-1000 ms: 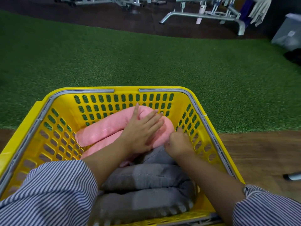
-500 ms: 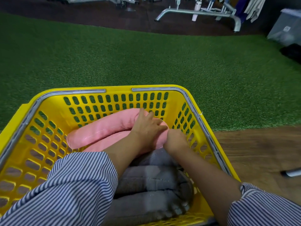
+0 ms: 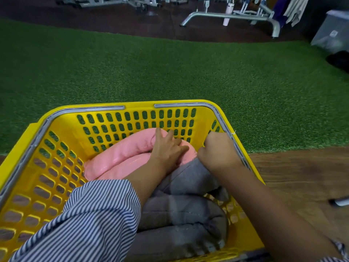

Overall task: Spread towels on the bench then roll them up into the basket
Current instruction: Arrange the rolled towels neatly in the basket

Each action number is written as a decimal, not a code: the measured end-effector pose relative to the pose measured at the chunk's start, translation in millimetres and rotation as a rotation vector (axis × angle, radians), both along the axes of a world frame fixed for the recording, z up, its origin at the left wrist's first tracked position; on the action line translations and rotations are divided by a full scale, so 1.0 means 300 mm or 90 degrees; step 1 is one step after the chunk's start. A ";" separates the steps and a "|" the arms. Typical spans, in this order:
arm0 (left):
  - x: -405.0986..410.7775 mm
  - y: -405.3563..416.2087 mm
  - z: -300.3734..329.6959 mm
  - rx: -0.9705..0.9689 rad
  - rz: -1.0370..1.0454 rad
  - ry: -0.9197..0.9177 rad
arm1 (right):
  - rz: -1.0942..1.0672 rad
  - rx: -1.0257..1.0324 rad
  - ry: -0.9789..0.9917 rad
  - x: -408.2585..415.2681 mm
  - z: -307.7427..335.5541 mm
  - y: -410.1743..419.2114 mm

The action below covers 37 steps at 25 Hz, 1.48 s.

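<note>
While the head camera looks down into the yellow basket (image 3: 62,127), you can see both arms reaching in from striped sleeves (image 3: 90,220). Left hand (image 3: 168,148) lies flat with the fingers stretched out, pressing on the right end of the rolled pink towel (image 3: 120,156), which sits along the far wall of the basket. Right hand (image 3: 217,150) is right beside it, up against the basket's right wall, knuckles up and fingers curled under, so I honestly can't tell whether it's got hold of any fabric or is just balled up. Nearer the camera, gray towels (image 3: 181,214) are rolled and packed side by side, touching the pink one and filling the near right part of the basket. The basket sits on a wooden bench (image 3: 302,176), with a dark pen-like thing (image 3: 340,202) lying at the right edge. Beyond is green turf (image 3: 170,72), and past that some gray gym equipment (image 3: 236,16) on a dark floor, plus a gray bin (image 3: 334,31) in the far right corner.
</note>
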<state>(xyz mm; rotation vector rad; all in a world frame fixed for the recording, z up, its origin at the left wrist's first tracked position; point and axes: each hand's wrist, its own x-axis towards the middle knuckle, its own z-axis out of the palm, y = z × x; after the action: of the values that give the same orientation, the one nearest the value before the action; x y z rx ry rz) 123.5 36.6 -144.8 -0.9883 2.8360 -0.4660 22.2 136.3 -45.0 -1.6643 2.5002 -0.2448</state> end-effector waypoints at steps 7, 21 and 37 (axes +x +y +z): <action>0.007 -0.044 -0.036 0.045 0.000 0.024 | 0.027 -0.093 0.023 -0.029 0.120 0.037; 0.040 0.041 0.029 0.616 -0.078 0.149 | 0.273 -0.066 0.136 -0.034 -0.042 0.067; 0.314 0.222 0.010 0.561 0.083 0.157 | 0.262 0.131 0.010 -0.055 -0.055 0.082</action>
<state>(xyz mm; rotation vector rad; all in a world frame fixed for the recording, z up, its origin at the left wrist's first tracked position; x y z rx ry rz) 217.6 103.2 -141.7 -1.0318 2.6426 0.8995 5.7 160.8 -61.4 -2.0336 2.0434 0.0671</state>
